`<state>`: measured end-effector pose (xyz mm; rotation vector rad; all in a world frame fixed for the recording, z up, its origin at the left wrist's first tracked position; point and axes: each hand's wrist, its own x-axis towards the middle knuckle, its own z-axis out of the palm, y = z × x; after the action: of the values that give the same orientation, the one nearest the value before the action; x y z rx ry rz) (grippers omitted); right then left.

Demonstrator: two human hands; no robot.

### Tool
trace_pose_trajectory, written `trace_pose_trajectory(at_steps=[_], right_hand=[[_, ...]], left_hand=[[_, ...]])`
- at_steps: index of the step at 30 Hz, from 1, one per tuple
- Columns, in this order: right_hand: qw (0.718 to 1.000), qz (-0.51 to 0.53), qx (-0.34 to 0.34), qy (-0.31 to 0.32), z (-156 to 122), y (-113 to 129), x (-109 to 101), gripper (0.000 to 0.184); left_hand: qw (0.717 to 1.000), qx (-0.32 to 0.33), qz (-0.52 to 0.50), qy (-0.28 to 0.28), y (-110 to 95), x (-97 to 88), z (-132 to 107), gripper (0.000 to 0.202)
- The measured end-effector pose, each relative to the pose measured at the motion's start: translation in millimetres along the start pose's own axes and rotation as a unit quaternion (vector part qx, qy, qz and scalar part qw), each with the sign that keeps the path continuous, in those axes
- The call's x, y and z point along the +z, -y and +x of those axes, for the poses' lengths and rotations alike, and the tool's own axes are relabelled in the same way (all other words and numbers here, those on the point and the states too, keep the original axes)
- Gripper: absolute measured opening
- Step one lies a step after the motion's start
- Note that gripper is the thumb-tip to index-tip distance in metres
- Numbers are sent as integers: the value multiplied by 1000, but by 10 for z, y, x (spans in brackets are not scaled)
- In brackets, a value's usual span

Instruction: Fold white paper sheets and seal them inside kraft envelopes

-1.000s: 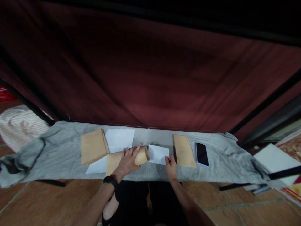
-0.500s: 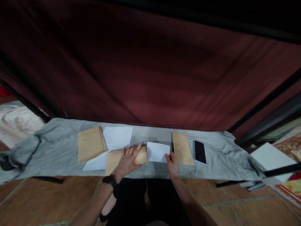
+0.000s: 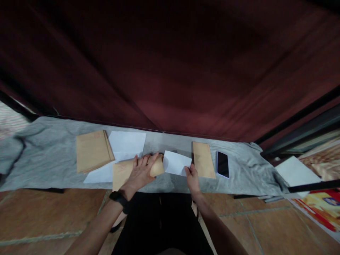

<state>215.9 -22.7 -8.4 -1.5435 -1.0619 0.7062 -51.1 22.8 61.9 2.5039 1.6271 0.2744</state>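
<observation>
A brown paper envelope lies near the front edge of the cloth-covered bench, its right end bulging open. Across it rests my left hand, fingers over the top and thumb by the mouth, holding it. My right hand pinches a folded white sheet of paper at its lower right corner. The sheet's left edge is right at the envelope's mouth; whether any of it is inside I cannot tell. Beyond my right hand lies another brown envelope.
A stack of brown envelopes overlaps white paper sheets on the left. A phone lies on the grey cloth at right. Dark red fabric hangs behind the bench. A white board is at far right.
The camera view has shifted, so the bench sits higher in the picture. The white sheet is slightly more tilted and bowed at the envelope's mouth; both hands keep their holds.
</observation>
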Motion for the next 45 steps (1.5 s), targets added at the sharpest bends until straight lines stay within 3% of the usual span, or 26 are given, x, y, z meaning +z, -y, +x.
trace_pose_trajectory(at_steps=[17,36,45], right_hand=[[999,-27,-28,37,-204,-30,-237,28],[985,-87,-35,145,24,-5,-275,20],[985,-79,-14,153,20,-5,-214,23]], left_hand=[[999,-7,3,47,0,53,-143,118],[998,20,23,54,-12,19,-169,119],[998,52,25,30,-8,54,-162,118]])
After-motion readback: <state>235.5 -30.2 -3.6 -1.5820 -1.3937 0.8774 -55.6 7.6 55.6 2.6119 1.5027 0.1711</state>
